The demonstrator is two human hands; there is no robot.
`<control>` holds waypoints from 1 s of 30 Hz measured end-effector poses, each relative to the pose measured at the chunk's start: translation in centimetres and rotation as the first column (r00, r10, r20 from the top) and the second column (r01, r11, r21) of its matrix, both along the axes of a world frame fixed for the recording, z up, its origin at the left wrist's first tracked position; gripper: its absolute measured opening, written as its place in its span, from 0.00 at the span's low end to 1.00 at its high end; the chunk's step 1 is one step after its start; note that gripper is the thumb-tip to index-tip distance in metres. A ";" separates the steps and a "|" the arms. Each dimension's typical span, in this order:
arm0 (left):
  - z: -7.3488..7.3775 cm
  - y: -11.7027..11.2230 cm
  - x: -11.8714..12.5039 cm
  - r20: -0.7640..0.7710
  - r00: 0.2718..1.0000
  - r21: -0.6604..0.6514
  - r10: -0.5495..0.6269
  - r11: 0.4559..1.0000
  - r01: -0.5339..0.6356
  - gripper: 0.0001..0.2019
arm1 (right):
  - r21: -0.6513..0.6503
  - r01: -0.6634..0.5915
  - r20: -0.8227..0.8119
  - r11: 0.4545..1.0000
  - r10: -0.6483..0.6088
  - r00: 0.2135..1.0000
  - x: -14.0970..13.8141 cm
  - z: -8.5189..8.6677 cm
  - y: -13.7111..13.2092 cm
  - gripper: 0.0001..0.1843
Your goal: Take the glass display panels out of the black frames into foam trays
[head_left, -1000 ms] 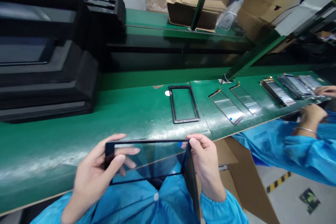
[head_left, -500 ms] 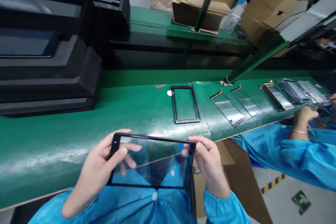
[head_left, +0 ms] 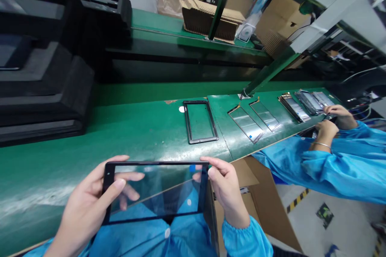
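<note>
Between my two hands is a tablet touch panel [head_left: 159,188], clear glass in a black frame, held sideways above the bench's near edge. My left hand [head_left: 87,200] grips its left end, thumb on the front and fingers behind, showing through the glass. My right hand [head_left: 226,186] pinches the upper right corner. A small blue tab [head_left: 192,168] shows near that corner. Beyond my hands, an empty black tablet frame [head_left: 213,122] lies on the green bench [head_left: 144,128]. To its right lie two clear glass panels, a nearer one [head_left: 245,123] and a farther one [head_left: 264,115].
Black foam trays [head_left: 69,100] are stacked high at the left. Stacked panels [head_left: 295,106] lie farther right, near a co-worker's hands [head_left: 328,128]. A green post [head_left: 268,74] rises from the bench. An open cardboard box [head_left: 268,196] stands below the bench edge.
The view has turned right, so the bench things sit farther left. The panel is now more level, still held in both hands. The co-worker's two hands have come into view together.
</note>
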State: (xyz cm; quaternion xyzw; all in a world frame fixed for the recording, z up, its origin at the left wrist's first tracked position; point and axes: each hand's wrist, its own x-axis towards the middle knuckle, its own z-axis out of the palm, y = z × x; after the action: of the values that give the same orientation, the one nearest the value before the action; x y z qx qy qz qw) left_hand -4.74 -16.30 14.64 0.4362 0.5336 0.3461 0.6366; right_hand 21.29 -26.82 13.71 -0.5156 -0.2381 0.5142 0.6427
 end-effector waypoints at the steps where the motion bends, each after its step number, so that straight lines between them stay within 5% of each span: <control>1: 0.3 -0.1 0.1 -0.012 1.000 0.011 0.004 1.000 -0.004 0.22 | -0.017 0.010 0.022 1.000 -0.010 1.000 0.0 0.0 -0.1 0.18; 7: 0.8 -1.4 1.0 0.002 1.000 0.074 -0.023 0.997 0.023 0.26 | -0.090 0.087 0.202 0.992 -0.067 0.977 -0.3 -0.6 0.1 0.15; 11: 0.5 -1.9 1.4 0.008 0.996 0.049 -0.085 0.995 0.084 0.24 | -0.101 0.091 0.142 0.991 -0.076 0.987 -0.3 -0.7 0.1 0.15; 14: 0.5 -1.5 1.3 -0.105 0.987 0.183 -0.121 0.973 0.139 0.22 | -0.127 0.110 0.169 0.986 -0.088 0.982 -0.2 -0.5 -0.1 0.17; 16: 0.7 -0.6 1.2 -0.287 0.948 0.403 -0.134 0.881 0.247 0.23 | -0.144 0.118 0.224 0.982 -0.083 0.971 -0.3 -0.3 -0.4 0.17; 18: 1.1 0.5 1.4 -0.486 0.858 0.557 -0.168 0.697 0.451 0.21 | -0.153 0.126 0.275 0.980 -0.080 0.958 -0.4 -0.2 -0.5 0.18; 21: 1.8 2.0 2.1 -0.646 0.711 0.552 -0.278 0.474 0.687 0.15 | -0.157 0.135 0.320 0.978 -0.078 0.944 -0.6 -0.2 -0.7 0.19; 25: 2.2 2.9 3.3 -0.722 0.602 0.494 -0.340 0.355 0.793 0.13 | -0.170 0.130 0.303 0.977 -0.074 0.950 -0.6 -0.3 -0.8 0.19; 30: 2.2 2.8 3.5 -0.714 0.620 0.528 -0.325 0.331 0.782 0.13 | -0.184 0.133 0.254 0.974 -0.084 0.964 -0.3 -0.4 -1.0 0.18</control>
State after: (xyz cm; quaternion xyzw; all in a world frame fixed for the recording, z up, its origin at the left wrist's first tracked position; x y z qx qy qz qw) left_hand -1.21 -13.46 16.83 0.9055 0.2609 0.1751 0.2851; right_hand 20.97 -27.80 13.30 -0.6492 -0.2339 0.4318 0.5808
